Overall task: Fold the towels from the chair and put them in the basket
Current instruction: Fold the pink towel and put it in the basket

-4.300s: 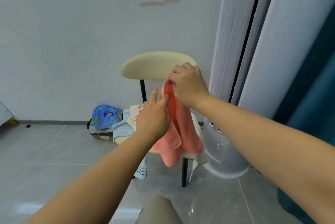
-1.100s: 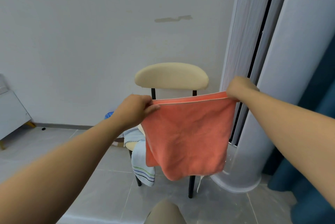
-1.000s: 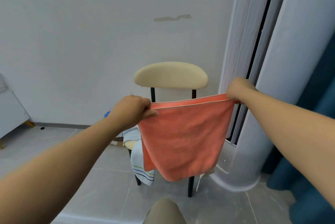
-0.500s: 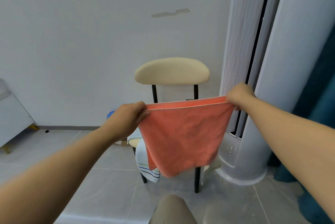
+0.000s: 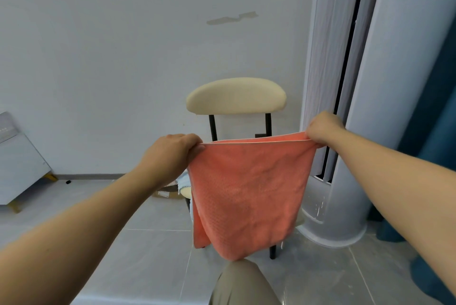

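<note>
Orange towel (image 5: 249, 191) held up in air in front of chair (image 5: 236, 97), doubled over, top edge pulled taut, lower part hanging free. Left hand (image 5: 170, 151) pinches top left corner, right hand (image 5: 323, 127) pinches top right corner, fingers curled on cloth. Pale blue towel (image 5: 183, 181) on chair seat, mostly hidden behind orange one. White tower unit (image 5: 345, 201) just right of chair. Grey cabinet (image 5: 17, 161) far left on tiled floor (image 5: 153, 255).

You face a plain pale wall (image 5: 111, 58) with one grey patch (image 5: 232, 18) high up. Grey floor tiles (image 5: 153, 250), glossy, with dark skirting (image 5: 93, 176) at the wall foot. Left edge: white cabinet (image 5: 19, 169) on yellow legs. Right: tall white round unit (image 5: 385, 82), with a blue curtain (image 5: 441, 107) just beside it.
</note>
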